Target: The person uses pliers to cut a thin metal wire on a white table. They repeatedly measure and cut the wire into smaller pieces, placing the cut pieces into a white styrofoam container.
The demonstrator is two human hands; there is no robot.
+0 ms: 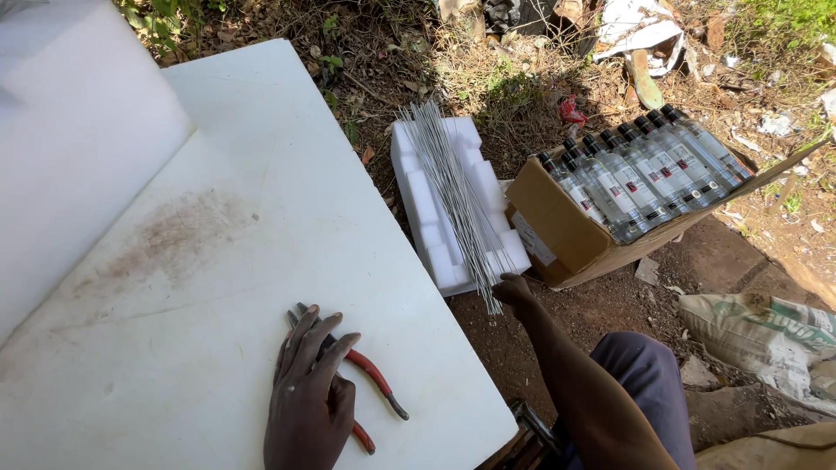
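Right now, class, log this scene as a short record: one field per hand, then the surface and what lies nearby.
left hand: left hand rests flat on red-handled pliers
right hand: right hand pinches the wire bundle
surface: white board, stained
under wires: white foam block
nearby: cardboard box of clear bottles, on dirt

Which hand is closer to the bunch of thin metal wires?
The right hand. It grips the near end of the wire bundle on the white foam block. The left hand rests apart on the red-handled pliers on the table.
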